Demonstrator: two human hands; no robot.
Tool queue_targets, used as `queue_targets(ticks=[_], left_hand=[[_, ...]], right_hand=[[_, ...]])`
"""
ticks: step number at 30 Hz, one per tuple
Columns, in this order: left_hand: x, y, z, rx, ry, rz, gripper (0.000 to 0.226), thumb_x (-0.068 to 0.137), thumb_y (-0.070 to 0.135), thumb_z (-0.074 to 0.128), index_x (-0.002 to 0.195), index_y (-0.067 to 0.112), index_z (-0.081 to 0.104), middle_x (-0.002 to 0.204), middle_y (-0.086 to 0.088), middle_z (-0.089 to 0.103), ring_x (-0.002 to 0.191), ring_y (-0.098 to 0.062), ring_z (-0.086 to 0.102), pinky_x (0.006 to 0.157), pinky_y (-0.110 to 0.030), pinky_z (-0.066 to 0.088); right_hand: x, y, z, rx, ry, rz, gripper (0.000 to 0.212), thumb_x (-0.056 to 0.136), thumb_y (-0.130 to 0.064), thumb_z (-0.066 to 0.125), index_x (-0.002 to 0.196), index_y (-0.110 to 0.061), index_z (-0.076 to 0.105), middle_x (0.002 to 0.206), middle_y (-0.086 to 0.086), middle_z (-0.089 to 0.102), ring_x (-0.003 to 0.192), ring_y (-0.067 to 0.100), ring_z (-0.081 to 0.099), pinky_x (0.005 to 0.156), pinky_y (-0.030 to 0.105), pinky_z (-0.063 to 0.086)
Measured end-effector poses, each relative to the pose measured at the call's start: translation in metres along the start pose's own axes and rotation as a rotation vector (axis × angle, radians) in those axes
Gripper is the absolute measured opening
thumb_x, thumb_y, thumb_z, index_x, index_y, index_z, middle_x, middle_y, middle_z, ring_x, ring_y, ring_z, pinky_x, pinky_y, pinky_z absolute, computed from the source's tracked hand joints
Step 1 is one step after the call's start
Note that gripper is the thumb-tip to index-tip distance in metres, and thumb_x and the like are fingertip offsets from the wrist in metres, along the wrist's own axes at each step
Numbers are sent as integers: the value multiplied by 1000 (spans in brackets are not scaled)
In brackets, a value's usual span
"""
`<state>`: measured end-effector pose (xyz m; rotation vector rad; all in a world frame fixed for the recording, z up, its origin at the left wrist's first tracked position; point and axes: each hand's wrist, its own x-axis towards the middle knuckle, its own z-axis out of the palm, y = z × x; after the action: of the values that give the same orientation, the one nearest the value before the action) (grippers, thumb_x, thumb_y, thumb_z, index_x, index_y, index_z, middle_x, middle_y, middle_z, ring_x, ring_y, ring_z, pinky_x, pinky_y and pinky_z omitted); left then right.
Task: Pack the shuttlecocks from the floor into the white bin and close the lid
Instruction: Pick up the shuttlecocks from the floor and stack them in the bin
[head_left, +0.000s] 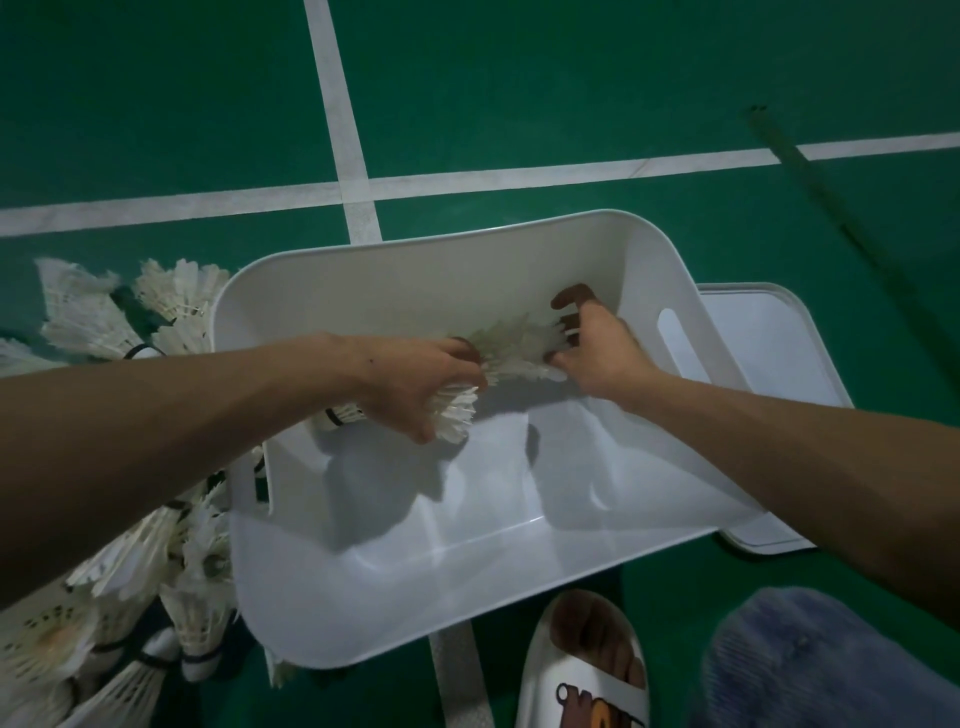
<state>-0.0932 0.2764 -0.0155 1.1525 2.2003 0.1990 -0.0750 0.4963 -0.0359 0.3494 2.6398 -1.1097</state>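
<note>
Hands (415, 387) (602, 351) clutch feathery shuttlecocks (519, 343) inside smooth, round-cornered white bin (363, 597).

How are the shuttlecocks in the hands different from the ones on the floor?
The held shuttlecocks are in the white bin, gripped by the left hand and right hand; the floor shuttlecocks lie untouched in a pile left of the bin. Both are white and feathered.
</note>
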Motion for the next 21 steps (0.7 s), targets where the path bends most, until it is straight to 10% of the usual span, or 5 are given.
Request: queue_targets(ticks=[11, 21], left_hand=[[-7, 9, -16, -135, 131, -72, 88, 68, 38, 82, 140, 32, 30, 130, 0, 43, 107, -18, 47, 95, -33, 42], [-37, 36, -33, -284, 307, -140, 84, 62, 34, 87, 123, 22, 31, 116, -6, 61, 90, -21, 61, 77, -29, 52]], right_hand=[[-29, -28, -30, -117, 108, -153, 49, 76, -12, 76, 114, -24, 46, 106, 0, 57, 93, 19, 61, 74, 25, 49], [-79, -69, -10, 160, -286, -321, 71, 63, -20, 89, 118, -28, 45, 117, -6, 54, 92, 16, 65, 76, 28, 58]])
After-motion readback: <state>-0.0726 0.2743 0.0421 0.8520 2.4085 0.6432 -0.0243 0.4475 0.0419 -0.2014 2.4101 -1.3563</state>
